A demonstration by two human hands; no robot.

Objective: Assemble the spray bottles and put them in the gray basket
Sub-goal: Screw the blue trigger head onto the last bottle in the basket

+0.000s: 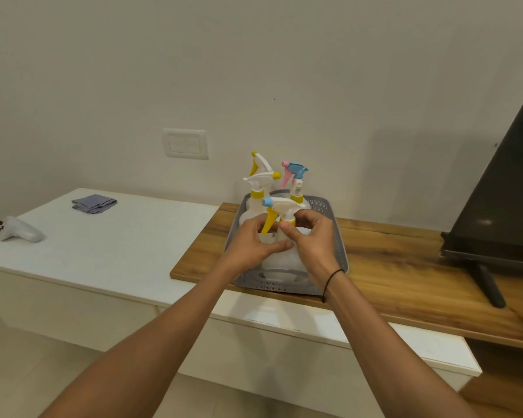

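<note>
Two surfaces fill the middle band of the frame: a white cabinet top (109, 236) on the left and a wooden shelf (405, 267) running off to the right. At the far left edge a white handheld controller (18, 230) lies on the white top, and further back, in the upper left part of that surface, sits a folded grey-blue cloth (93, 203). On the wall above, left of centre, is a white switch plate (185, 143). At the centre of the frame the gray basket (284, 285) rests on the left end of the wooden shelf, its near wall close to the shelf's front edge. Three spray bottles stand upright toward its back: one with a white and yellow trigger head (260, 179), another yellow-tipped head (258, 164) just behind it, and to their right one with a blue head and pink trigger (296, 171). In front of these a fourth translucent bottle (280, 260) stands at the basket's near end (its base is seen through the basket's handle slot), topped by a white head with a blue nozzle and yellow trigger (280, 208). The left hand (254, 242) is wrapped around this bottle's shoulder from the left, thumb across the front. The right hand (310, 236) pinches the yellow collar at the neck, fingers closed on it just under the head. The two hands touch. A thin black band (332, 282) circles the right wrist. At the right edge of the frame a dark flat screen (501, 200) stands on the wooden shelf on a black foot.
</note>
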